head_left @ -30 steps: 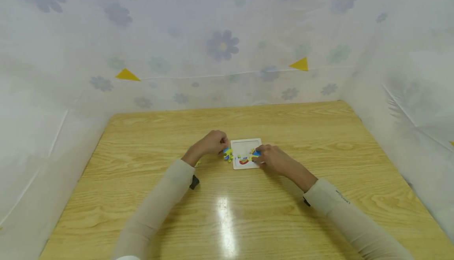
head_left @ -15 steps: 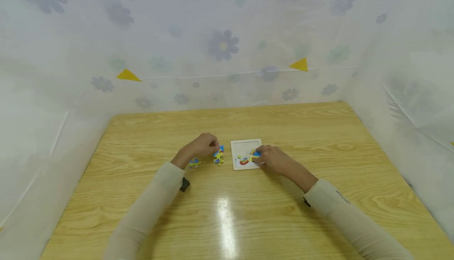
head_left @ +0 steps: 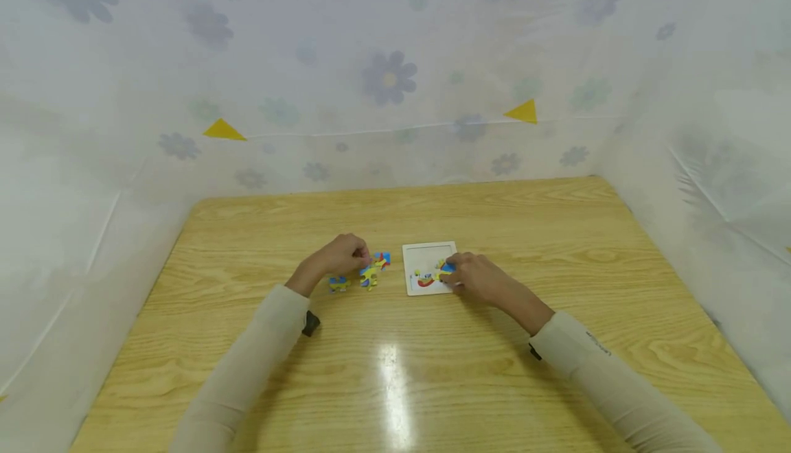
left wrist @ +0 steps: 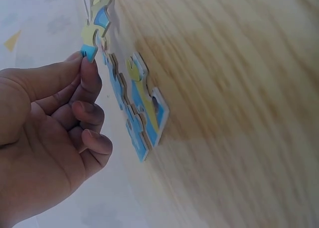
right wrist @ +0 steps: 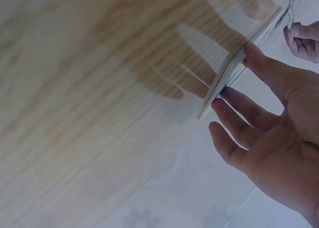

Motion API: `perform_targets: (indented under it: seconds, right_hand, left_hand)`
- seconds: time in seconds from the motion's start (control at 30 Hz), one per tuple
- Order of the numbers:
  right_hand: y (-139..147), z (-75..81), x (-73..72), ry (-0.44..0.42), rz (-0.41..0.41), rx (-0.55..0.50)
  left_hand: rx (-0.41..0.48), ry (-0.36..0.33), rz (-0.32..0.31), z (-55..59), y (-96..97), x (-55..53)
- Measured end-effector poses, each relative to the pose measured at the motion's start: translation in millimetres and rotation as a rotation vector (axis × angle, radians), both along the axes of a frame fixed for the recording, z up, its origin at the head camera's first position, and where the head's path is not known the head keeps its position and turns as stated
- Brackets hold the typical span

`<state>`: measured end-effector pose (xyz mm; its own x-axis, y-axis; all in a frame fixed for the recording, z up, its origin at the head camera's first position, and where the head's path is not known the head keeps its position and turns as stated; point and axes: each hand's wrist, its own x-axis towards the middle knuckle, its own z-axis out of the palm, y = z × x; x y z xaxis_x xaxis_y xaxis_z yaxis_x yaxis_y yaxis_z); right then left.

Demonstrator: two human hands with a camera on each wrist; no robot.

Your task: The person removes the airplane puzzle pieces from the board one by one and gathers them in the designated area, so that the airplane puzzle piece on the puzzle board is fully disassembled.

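Left hand (head_left: 340, 254) pinches a puzzle piece (head_left: 369, 278) left of the tray (head_left: 425, 257); right hand (head_left: 483, 279) touches its right side; whether gripping cannot be determined.

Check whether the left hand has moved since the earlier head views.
Yes: in the head view, the left hand has moved left, away from the white puzzle tray, which sits in practically the same place.

Puzzle pieces (head_left: 369, 277) left of tray (head_left: 425, 257) on table (head_left: 494, 384)
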<state>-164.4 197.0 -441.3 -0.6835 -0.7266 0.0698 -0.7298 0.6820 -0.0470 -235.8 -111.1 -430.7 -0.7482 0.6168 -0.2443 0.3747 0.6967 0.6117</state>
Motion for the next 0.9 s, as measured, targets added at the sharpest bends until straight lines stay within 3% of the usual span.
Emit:
perform_targets:
  seconds: [0.17,0.47,0.9]
  right_hand:
    - [-1.0,1.4,0.0,-0.002,-0.007,0.021]
    - [-1.7,1.6,-0.3,-0.013,-0.023,0.049]
    - [-1.5,-0.2,0.0,-0.014,-0.022,0.037]
  left_hand:
    - [-0.006,-0.003,0.002,1.5,-1.3,1.7]
    - [-0.029,0.018,0.063,1.9,-5.7,3.5]
    - [-0.048,0.042,0.049,-6.5,-5.9,2.2]
